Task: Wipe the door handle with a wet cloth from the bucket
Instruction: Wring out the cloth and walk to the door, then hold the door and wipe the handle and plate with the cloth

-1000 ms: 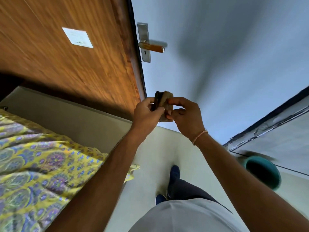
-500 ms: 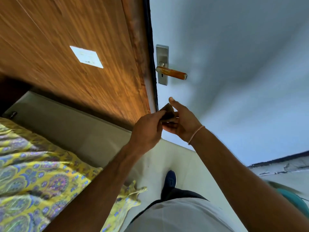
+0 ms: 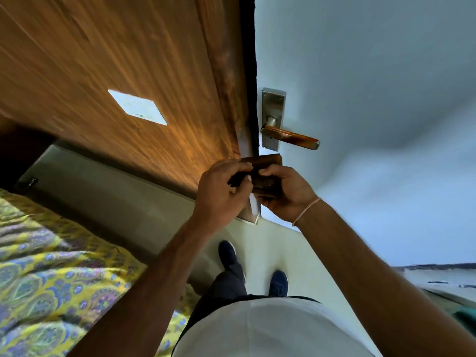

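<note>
The door handle (image 3: 291, 137) is an orange-brown lever on a silver plate (image 3: 273, 104), fixed to the pale blue door (image 3: 373, 99). Just below it, both hands hold a folded dark brown cloth (image 3: 266, 166). My left hand (image 3: 221, 194) pinches the cloth's left edge. My right hand (image 3: 286, 193) cups it from the right, thumb on top. The cloth sits a short way under the lever and does not touch it. Only a teal sliver of the bucket (image 3: 467, 316) shows at the right edge.
A wooden panel (image 3: 116, 73) with a white label (image 3: 137, 107) stands left of the door edge. A bed with a yellow patterned sheet (image 3: 51, 284) fills the lower left. My feet in blue shoes (image 3: 278, 282) stand on the pale floor.
The view has moved closer to the door, so the handle sits lower and larger. Both hands with the cloth have come up near the handle. The bucket has slid almost out of view.
</note>
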Available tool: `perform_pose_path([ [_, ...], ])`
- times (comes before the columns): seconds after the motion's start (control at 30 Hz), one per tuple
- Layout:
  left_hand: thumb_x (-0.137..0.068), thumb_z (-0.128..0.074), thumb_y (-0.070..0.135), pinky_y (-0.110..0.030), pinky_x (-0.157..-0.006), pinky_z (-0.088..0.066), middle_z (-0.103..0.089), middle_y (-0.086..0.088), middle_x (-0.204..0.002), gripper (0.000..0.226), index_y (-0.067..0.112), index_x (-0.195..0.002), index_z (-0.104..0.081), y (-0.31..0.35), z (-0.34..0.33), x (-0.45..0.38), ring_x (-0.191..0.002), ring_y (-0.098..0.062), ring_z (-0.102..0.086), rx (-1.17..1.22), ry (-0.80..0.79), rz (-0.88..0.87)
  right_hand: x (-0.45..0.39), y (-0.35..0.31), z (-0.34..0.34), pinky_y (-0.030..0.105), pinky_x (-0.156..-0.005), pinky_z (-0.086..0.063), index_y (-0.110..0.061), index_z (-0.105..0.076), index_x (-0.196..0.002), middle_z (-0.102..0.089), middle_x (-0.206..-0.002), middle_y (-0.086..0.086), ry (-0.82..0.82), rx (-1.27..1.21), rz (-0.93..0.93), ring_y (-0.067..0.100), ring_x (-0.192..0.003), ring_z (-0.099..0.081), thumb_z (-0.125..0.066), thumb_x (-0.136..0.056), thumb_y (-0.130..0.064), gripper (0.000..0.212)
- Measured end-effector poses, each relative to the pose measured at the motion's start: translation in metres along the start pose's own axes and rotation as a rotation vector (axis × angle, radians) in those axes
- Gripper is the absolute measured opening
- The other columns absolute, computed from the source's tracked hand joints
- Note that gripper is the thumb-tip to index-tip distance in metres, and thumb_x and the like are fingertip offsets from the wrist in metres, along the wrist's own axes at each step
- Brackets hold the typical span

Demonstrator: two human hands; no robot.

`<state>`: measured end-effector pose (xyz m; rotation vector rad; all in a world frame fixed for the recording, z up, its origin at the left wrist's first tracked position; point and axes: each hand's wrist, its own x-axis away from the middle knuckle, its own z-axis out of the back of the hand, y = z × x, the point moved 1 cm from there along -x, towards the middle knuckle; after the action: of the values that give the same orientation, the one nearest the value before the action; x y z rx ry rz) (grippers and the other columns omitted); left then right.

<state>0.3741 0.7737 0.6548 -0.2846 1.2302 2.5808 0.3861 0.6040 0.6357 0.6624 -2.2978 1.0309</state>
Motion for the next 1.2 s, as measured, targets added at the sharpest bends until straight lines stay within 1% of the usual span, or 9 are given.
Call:
perform_pose_path([
  [0.17, -0.095, -0.069, 0.026, -0.034, -0.099, -0.062, -0.079, 0.001, -0.120, 0.032, 0.012, -0.122, -0.078, -0.023, 0.000, -0.031, -0.116, -0.009, -0.072, 0.053, -0.082, -0.063, -0.009, 0.003, -0.009, 0.030, -0.070, -0.064, -0.003, -0.069, -0.120, -0.077, -0.102, 0.016, -0.014, -0.121, 0.090, 0.025, -0.091, -0.075, -0.058, -0.102, -0.010, 0.022],
  [0.27, -0.095, -0.070, 0.019, -0.038, -0.102, -0.061, -0.078, 0.003, -0.121, 0.030, 0.012, -0.123, -0.078, -0.058, 0.005, -0.059, -0.118, -0.007, -0.071, 0.149, -0.275, -0.172, -0.032, 0.024, -0.023, 0.035, -0.084, -0.065, 0.005, -0.067, -0.129, -0.075, -0.119, 0.023, 0.165, -0.239, 0.219, 0.034, -0.111, -0.073, -0.063, -0.101, -0.008, 0.032],
  [0.47, -0.096, -0.065, 0.007, -0.040, -0.104, -0.056, -0.077, -0.005, -0.124, 0.028, 0.005, -0.122, -0.077, -0.058, 0.008, -0.067, -0.123, -0.026, -0.066, 0.029, -0.186, -0.468, -0.003, 0.019, -0.013, 0.038, -0.080, -0.067, 0.001, -0.069, -0.123, -0.077, -0.115, 0.024, 0.413, -0.059, 0.374, 0.036, -0.106, -0.076, -0.066, -0.099, -0.004, 0.024],
  [0.53, -0.095, -0.067, 0.003, -0.043, -0.113, -0.052, -0.074, -0.011, -0.134, 0.034, 0.002, -0.127, -0.075, -0.064, 0.016, -0.071, -0.131, -0.032, -0.064, 0.003, -0.155, -0.592, 0.007, 0.017, -0.025, 0.031, -0.075, -0.067, -0.009, -0.073, -0.109, -0.079, -0.105, 0.016, 0.522, 0.063, 0.494, 0.027, -0.095, -0.078, -0.065, -0.100, -0.002, 0.015],
  [0.7, -0.090, -0.070, 0.011, -0.050, -0.136, -0.022, -0.038, -0.026, -0.168, 0.075, -0.008, -0.157, -0.044, -0.055, 0.038, -0.078, -0.162, -0.042, -0.029, -0.066, -0.032, -0.700, 0.025, 0.019, -0.066, 0.032, -0.068, -0.068, -0.025, -0.077, -0.110, -0.074, -0.104, 0.008, 0.734, 0.365, 0.862, 0.019, -0.082, -0.080, -0.063, -0.100, 0.002, 0.032],
  [0.8, -0.089, -0.068, 0.018, -0.051, -0.138, -0.012, -0.025, -0.029, -0.173, 0.087, -0.010, -0.163, -0.031, -0.052, 0.037, -0.090, -0.165, -0.046, -0.018, -0.125, 0.031, -0.636, 0.032, 0.015, -0.071, 0.046, -0.082, -0.065, -0.033, -0.076, -0.127, -0.070, -0.117, -0.004, 0.854, 0.696, 1.096, 0.027, -0.097, -0.077, -0.068, -0.099, -0.012, 0.036],
  [0.9, -0.091, -0.069, 0.022, -0.055, -0.138, -0.013, -0.018, -0.033, -0.175, 0.094, -0.009, -0.166, -0.022, -0.059, 0.030, -0.101, -0.165, -0.049, -0.016, -0.207, 0.080, -0.598, 0.035, 0.005, -0.069, 0.047, -0.107, -0.055, -0.016, -0.069, -0.140, -0.070, -0.140, 0.001, 0.949, 1.113, 1.293, 0.025, -0.128, -0.066, -0.060, -0.089, 0.004, 0.055],
  [1.0, -0.089, -0.077, 0.019, -0.055, -0.138, -0.014, -0.018, -0.034, -0.175, 0.101, -0.007, -0.167, -0.020, -0.071, 0.022, -0.105, -0.166, -0.047, -0.015, -0.271, 0.096, -0.622, 0.023, -0.011, -0.072, 0.049, -0.108, -0.051, -0.012, -0.067, -0.142, -0.065, -0.147, 0.006, 0.961, 1.433, 1.360, 0.030, -0.137, -0.061, -0.054, -0.093, -0.003, 0.052],
  [1.2, -0.088, -0.077, 0.036, -0.048, -0.139, -0.007, -0.016, -0.030, -0.177, 0.117, -0.001, -0.171, -0.004, -0.085, 0.012, -0.109, -0.166, -0.043, -0.009, -0.513, 0.074, -0.677, -0.029, 0.002, -0.062, 0.053, -0.121, -0.040, -0.011, -0.061, -0.147, -0.060, -0.152, 0.012, 0.959, 1.929, 1.208, 0.035, -0.147, -0.051, -0.063, -0.097, -0.003, 0.051],
])
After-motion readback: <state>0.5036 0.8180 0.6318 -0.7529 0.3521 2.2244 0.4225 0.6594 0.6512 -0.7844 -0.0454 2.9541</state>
